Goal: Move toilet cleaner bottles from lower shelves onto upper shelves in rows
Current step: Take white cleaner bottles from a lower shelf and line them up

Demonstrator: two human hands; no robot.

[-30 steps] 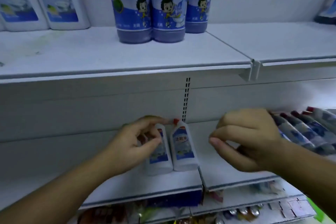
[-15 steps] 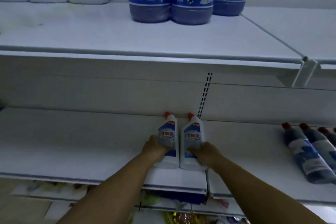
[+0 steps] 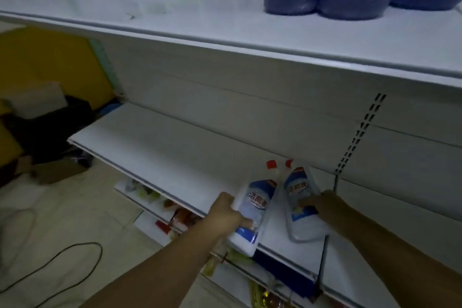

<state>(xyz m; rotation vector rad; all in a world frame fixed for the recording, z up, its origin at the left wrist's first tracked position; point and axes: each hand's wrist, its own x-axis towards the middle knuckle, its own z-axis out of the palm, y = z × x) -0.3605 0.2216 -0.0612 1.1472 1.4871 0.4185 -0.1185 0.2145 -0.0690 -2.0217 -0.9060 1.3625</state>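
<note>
Left bottle (image 3: 252, 210) and right bottle (image 3: 298, 197), held side by side at the lower shelf's (image 3: 175, 157) front edge, caps pointing up and away, each gripped by curled fingers of left hand (image 3: 225, 215) and right hand (image 3: 327, 204), below the upper shelf (image 3: 225, 30).

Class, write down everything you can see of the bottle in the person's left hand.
The left bottle is white plastic with a red cap and a blue label bearing a reddish oval badge. It leans, cap pointing up and back, base jutting past the front edge of the lower shelf. The left hand grips its lower body from the left. A matching bottle sits close on its right.
</note>
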